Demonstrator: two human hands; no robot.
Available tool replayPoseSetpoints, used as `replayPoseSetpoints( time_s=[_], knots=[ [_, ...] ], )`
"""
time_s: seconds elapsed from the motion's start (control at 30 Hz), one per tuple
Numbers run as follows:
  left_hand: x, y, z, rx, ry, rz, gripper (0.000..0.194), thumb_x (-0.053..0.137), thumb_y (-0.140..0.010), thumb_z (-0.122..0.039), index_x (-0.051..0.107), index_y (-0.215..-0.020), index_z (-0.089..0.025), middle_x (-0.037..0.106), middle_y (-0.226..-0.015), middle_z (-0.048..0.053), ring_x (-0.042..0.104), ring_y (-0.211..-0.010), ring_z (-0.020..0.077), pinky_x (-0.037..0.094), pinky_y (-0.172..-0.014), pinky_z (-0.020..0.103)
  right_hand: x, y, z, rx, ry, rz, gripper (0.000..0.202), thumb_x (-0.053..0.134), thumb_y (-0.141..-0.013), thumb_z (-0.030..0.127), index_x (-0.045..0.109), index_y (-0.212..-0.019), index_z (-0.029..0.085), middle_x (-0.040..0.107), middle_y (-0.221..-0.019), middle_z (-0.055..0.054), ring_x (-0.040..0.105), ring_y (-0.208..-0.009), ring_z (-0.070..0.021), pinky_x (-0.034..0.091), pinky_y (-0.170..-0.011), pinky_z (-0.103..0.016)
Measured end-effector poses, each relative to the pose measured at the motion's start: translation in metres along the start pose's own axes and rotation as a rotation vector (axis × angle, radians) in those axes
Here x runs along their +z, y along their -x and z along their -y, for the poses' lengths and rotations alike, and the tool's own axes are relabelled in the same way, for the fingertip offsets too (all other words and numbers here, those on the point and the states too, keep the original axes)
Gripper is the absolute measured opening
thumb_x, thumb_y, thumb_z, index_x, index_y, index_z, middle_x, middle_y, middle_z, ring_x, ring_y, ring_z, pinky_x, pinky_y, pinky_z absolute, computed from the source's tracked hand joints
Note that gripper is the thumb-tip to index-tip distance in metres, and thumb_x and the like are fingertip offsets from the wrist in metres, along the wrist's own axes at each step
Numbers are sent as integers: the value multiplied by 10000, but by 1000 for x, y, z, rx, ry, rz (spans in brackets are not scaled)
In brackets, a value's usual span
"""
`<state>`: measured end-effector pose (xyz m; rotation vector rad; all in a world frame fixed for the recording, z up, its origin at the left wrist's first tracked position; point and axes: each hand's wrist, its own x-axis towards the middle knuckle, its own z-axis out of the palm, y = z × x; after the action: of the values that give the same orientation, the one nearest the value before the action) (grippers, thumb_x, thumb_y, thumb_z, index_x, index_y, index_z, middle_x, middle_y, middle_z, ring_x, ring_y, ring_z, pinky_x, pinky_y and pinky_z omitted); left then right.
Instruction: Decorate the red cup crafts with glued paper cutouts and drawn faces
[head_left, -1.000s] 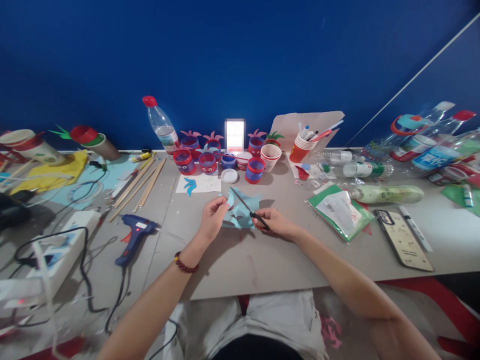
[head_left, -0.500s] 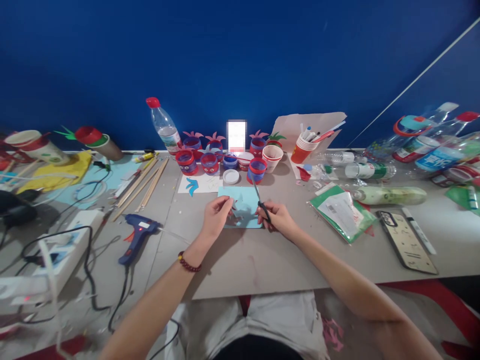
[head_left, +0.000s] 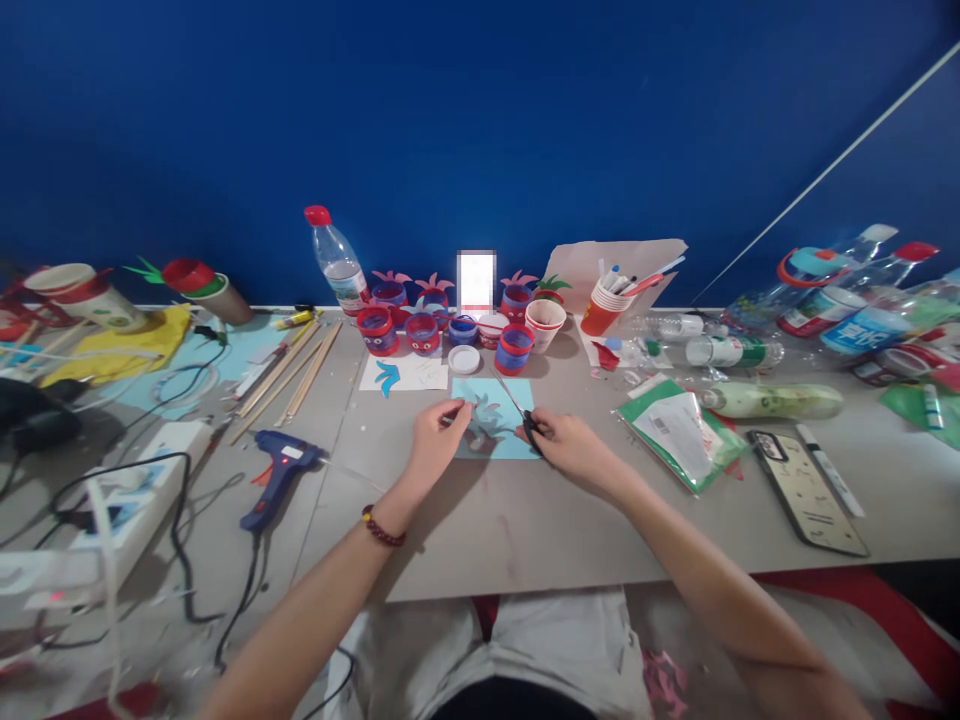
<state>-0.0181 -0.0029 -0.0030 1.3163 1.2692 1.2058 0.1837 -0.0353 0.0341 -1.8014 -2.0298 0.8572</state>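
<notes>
The left hand (head_left: 435, 442) pinches the near-left edge of a spiky cut paper (head_left: 487, 418) between thumb and fingertips, over a light-blue sheet (head_left: 469, 387) near the middle of the desk (head_left: 517, 540). The right hand (head_left: 576, 447) curls around the black handles of the scissors (head_left: 532, 428) at the sheet's right side; which fingers pass through the loops, and how far apart the blades stand, I cannot tell. The cut paper lies left of that grip, between the hands, with the left hand nearer, touching it. The scissors' long axis slants from the right fingers toward the desk's far edge and leftward, its tips near a white lid (head_left: 464, 360). The paper's points fan out rightward and toward the far edge.
</notes>
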Motion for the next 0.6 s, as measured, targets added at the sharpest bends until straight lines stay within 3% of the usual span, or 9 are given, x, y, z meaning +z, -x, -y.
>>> replayPoseSetpoints(
  time_s=[0.13,0.27,0.47,0.6],
  knots=[
    [0,-1,9,-14,-24,-8,224,638,-756,-379,682,-689,-170,631,-652,16,571,-632,149,440,-566,244,-23,14,5,111,275,55,216,455,-907,361,576,-809,211,644,-736,-62,551,-642,-179,246,-544,-263],
    [-1,-1,9,26,-65,-4,220,621,-784,-364,687,-686,-178,637,-704,33,567,-658,148,445,-564,244,-32,32,-3,188,371,55,218,450,-914,361,615,-922,218,663,-745,-66,589,-668,-204,261,-541,-261],
    [-2,0,4,82,-62,28,180,638,-778,-324,724,-713,-179,675,-780,48,577,-699,153,456,-572,251,-39,53,-54,323,432,-119,246,522,-865,401,699,-927,242,698,-766,-77,610,-657,-221,280,-528,-265],
    [-2,-5,12,62,-49,-22,110,697,-728,-290,714,-705,-184,691,-780,48,571,-647,143,451,-565,262,-43,54,-90,314,392,-214,322,501,-862,460,747,-898,256,700,-722,-73,616,-660,-229,307,-526,-271]
  ],
)
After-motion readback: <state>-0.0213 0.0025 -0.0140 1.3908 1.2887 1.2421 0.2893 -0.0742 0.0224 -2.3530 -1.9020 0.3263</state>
